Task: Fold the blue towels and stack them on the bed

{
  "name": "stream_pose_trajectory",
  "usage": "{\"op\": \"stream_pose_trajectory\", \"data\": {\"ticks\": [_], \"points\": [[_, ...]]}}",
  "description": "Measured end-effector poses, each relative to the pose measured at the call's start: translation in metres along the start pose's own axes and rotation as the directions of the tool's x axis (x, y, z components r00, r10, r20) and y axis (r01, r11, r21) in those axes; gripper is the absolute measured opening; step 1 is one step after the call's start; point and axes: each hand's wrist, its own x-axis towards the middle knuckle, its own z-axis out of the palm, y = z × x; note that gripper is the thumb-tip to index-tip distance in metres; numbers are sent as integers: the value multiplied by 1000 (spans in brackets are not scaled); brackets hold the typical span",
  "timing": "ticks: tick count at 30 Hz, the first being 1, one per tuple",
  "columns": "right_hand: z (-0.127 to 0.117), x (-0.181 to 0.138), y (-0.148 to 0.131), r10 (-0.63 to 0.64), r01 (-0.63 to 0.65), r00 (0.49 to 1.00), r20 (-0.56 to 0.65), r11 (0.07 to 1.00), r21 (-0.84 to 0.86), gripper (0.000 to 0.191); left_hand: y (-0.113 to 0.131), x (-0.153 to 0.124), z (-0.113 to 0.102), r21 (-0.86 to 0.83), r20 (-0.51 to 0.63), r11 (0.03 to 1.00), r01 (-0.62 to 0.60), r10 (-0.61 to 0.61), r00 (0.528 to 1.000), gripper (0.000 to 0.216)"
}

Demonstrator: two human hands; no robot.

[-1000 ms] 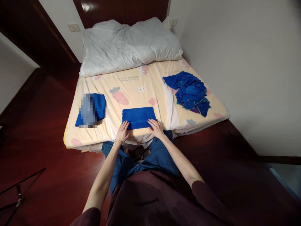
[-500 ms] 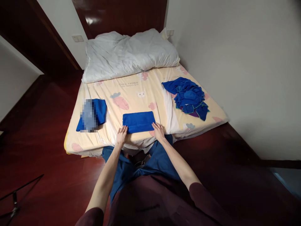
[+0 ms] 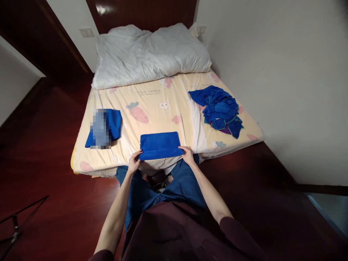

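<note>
Bed (image 3: pixel 168 121) has folded blue cloth (image 3: pixel 161 145) at its near edge, left hand (image 3: pixel 134 162) and right hand (image 3: pixel 187 155) pinching the cloth's ends by the near corners, likely to hold the fold square, crumpled blue pile (image 3: pixel 220 108) apart near right edge

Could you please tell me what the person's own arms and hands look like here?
The left grip and right grip are bare five-fingered hands, with no glove, watch or bracelet visible. The forearms are uncovered too, with no cables or clear markings. Dark maroon short sleeves cover the upper arms, ending near the elbows.
</note>
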Motion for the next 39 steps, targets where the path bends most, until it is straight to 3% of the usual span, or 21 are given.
{"op": "stream_pose_trajectory", "data": {"ticks": [8,20,25,32,39], "points": [[6,-5,9,63,-58,997,-55,995,85,40,-4,0,7,18,-130,999,45,-42,991,37],[4,-5,5,43,-37,997,-67,995,94,36,-4,1,5,10,-92,999,50,-49,995,37],[3,-3,0,79,-75,994,-76,996,50,19,-2,2,9,-11,-158,992,125,-125,979,40],[4,-3,-3,111,-106,988,-107,993,48,38,7,3,11,-49,-176,980,193,-199,964,47],[4,-2,-3,140,-132,982,-128,989,71,36,7,4,13,-81,-184,975,209,-221,958,44]]}}
